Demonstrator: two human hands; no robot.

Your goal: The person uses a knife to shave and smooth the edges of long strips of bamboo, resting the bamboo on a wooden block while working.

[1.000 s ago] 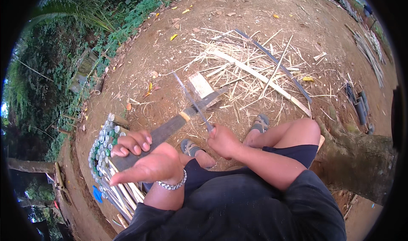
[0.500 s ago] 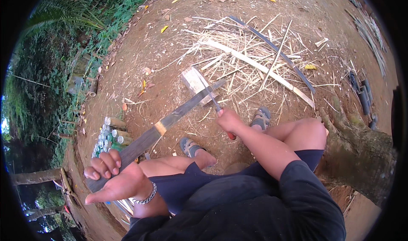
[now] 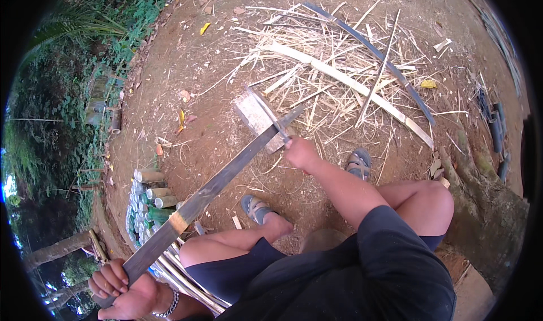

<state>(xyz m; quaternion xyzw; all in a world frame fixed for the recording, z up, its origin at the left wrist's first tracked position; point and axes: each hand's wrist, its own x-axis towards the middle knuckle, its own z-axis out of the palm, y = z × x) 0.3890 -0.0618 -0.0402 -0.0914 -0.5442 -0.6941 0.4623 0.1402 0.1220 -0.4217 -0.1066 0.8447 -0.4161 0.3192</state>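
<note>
1. The left hand (image 3: 127, 292) has its fingers curled over the near left end of the dark strip (image 3: 206, 193), pressing it against the palm; a firm hold there should stop it rolling.
2. The strip slants from near left to far right, its far part over the near end of the wooden block (image 3: 249, 110). Solid backing right under the blade would likely help most.
3. The right hand (image 3: 302, 153) is closed around the knife (image 3: 263, 107), whose blade crosses the strip close to the fist. Whether the edge bites in, I cannot tell.
4. A shallow blade angle and even pressure would suit a long strip; extra care seems wise at the pale band (image 3: 178, 223).
5. Both feet sit near the block, so strokes are best directed clear of them.
</note>
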